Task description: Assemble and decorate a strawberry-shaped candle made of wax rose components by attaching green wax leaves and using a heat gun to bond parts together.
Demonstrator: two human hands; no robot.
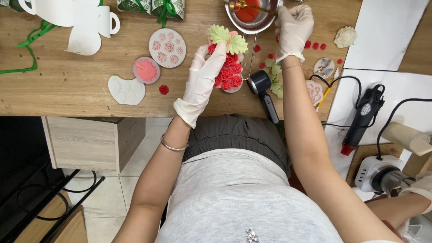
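Observation:
My left hand [201,81], in a white glove, holds a cluster of red wax roses [228,72] topped with two pale green leaves [228,39] just above the wooden table [67,85]. My right hand [293,28], also gloved, grips a thin gold tool [252,6] over a small metal pan [251,20] of red liquid at the far edge. The pan's black handle [264,92] reaches toward me.
Round silicone flower moulds [167,47], a pink-filled mould [146,70] and a white leaf mould [126,90] lie to the left. Loose red roses [315,45] and green leaves [273,76] are scattered right. A black and red heat gun [362,119] rests on white board. Another person's gloved hand [420,186] is at bottom right.

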